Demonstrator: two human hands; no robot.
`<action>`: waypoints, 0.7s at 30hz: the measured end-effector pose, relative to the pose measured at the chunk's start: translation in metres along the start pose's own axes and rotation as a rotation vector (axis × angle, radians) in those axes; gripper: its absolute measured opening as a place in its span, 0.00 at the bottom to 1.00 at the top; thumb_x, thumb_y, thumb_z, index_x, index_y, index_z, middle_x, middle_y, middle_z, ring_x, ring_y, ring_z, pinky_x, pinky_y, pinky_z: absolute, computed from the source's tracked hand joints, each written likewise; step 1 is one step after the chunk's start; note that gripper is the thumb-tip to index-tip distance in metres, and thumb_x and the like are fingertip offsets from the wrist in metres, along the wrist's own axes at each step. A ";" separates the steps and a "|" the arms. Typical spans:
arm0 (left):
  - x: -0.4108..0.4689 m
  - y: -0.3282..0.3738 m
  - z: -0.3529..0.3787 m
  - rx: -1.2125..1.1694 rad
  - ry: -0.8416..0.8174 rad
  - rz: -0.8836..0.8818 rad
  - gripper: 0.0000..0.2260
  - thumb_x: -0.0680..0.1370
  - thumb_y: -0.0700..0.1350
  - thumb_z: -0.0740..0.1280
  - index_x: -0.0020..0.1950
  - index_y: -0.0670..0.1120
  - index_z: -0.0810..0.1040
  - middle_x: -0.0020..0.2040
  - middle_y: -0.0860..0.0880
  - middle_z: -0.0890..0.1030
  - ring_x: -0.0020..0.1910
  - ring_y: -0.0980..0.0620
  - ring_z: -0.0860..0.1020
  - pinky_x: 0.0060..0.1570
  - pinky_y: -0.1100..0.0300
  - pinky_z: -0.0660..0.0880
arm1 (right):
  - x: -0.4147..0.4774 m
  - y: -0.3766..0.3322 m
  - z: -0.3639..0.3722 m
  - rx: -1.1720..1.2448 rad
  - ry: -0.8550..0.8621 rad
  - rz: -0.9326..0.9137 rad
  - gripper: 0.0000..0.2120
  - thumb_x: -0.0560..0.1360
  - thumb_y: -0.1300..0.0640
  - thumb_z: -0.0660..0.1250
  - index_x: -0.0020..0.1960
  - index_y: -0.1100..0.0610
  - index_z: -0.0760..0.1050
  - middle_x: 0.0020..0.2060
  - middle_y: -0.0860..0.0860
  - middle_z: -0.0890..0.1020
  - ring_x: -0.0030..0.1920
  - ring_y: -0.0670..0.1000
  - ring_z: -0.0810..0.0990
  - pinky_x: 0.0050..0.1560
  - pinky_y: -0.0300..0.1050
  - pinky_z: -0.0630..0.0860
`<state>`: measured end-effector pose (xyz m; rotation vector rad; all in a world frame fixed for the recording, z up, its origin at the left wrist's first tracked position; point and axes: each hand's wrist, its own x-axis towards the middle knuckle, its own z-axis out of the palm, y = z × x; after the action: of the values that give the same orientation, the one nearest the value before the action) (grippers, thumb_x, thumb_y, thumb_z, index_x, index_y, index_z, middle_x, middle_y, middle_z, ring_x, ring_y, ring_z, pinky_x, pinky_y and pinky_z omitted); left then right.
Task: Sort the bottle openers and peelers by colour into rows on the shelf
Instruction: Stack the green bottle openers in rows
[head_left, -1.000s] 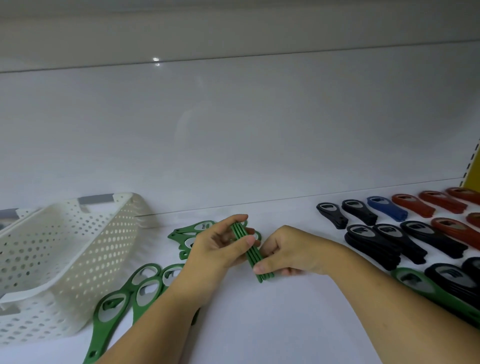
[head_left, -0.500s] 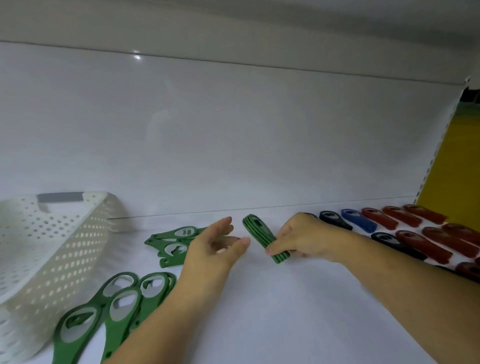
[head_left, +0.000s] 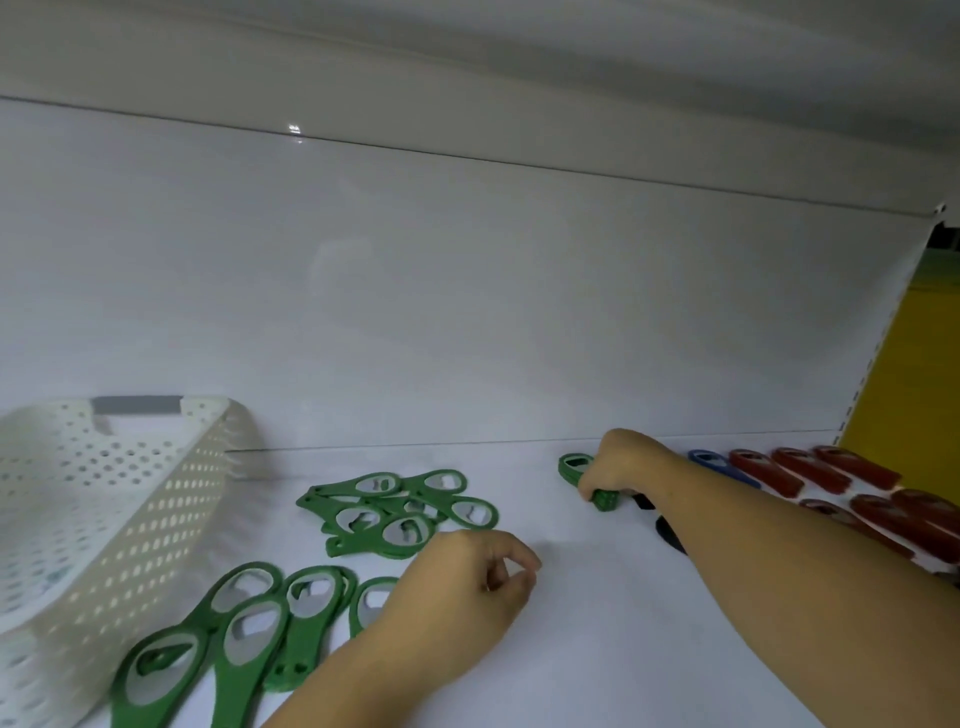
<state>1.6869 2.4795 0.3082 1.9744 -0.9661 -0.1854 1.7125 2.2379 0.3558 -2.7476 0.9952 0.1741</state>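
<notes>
My right hand (head_left: 626, 465) grips a stack of green bottle openers (head_left: 576, 465) and holds it down on the white shelf (head_left: 597, 639) near the back wall, just left of a blue opener (head_left: 711, 462). My left hand (head_left: 470, 592) hovers over the shelf with fingers loosely curled and holds nothing. A loose pile of green openers (head_left: 400, 512) lies left of centre. Several larger green openers (head_left: 244, 629) lie in a row at the front left. Red openers (head_left: 810, 470) lie in rows at the right. Black openers (head_left: 670, 535) peek out under my right forearm.
A white perforated basket (head_left: 104, 519) with a grey handle stands at the far left. The shelf's white back wall rises behind everything. A yellow panel (head_left: 914, 364) borders the shelf on the right.
My right hand carried the green stack rightward and set it down near the blue opener. My left hand let go, stayed back and curled its fingers. The view shifted right.
</notes>
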 end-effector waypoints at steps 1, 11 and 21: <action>0.000 0.000 -0.002 -0.006 0.014 -0.011 0.07 0.78 0.46 0.65 0.44 0.57 0.80 0.23 0.57 0.71 0.24 0.59 0.67 0.29 0.65 0.66 | 0.001 0.001 0.000 -0.003 -0.009 -0.010 0.15 0.65 0.51 0.74 0.40 0.58 0.71 0.36 0.52 0.75 0.42 0.54 0.77 0.40 0.41 0.72; -0.001 -0.002 -0.018 -0.024 0.431 -0.066 0.11 0.77 0.43 0.65 0.39 0.56 0.80 0.24 0.54 0.67 0.25 0.57 0.64 0.29 0.62 0.63 | -0.048 -0.026 0.010 0.438 0.196 -0.454 0.11 0.73 0.46 0.68 0.42 0.54 0.79 0.40 0.50 0.81 0.42 0.51 0.79 0.41 0.41 0.73; -0.052 0.018 -0.058 -0.265 0.715 -0.253 0.08 0.78 0.38 0.65 0.42 0.45 0.81 0.23 0.56 0.71 0.24 0.58 0.66 0.25 0.67 0.64 | -0.108 -0.085 0.083 0.459 0.019 -0.792 0.18 0.70 0.36 0.67 0.51 0.48 0.78 0.40 0.43 0.78 0.41 0.43 0.76 0.42 0.38 0.74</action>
<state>1.6690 2.5482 0.3433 1.7108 -0.2157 0.2346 1.6811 2.3885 0.3086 -2.4769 -0.1037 -0.1874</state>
